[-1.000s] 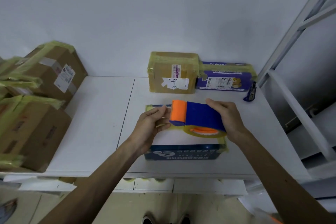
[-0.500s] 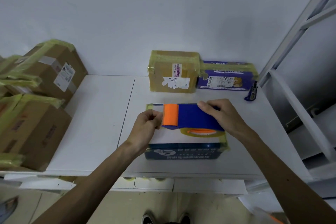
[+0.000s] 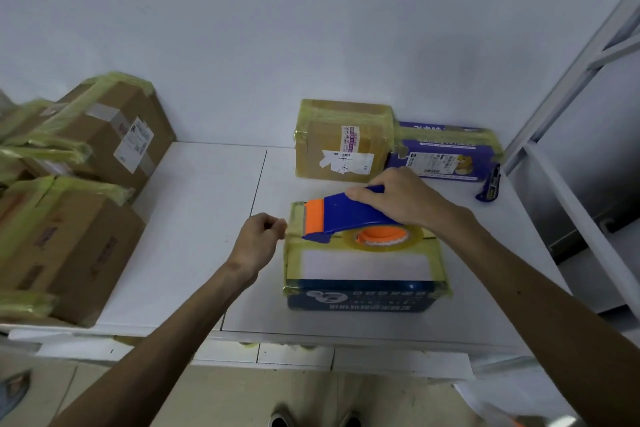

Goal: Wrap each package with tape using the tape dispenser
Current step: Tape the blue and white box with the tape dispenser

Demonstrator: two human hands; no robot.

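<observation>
The tape dispenser [image 3: 346, 215] has come down in the last second: it was held up in the air between both hands, and now it lies low over the top of the blue package [image 3: 360, 298], its orange blade end at the box's left edge. The right hand [image 3: 398, 198] grips the blue handle from above, its fingers [image 3: 360, 194] wrapped over the top. The left hand [image 3: 259, 239] has slid out to the package's left edge, where its fingers [image 3: 277, 224] are curled tight. They seem to pinch the tape end there, though the strip itself is too thin to make out.

The package sits near the front of the white desk [image 3: 194, 218], already banded in yellowish tape along its edges. By the look of it a fresh strip is being anchored at the left edge — the likely next move is a pull rightward across the lid.
</observation>
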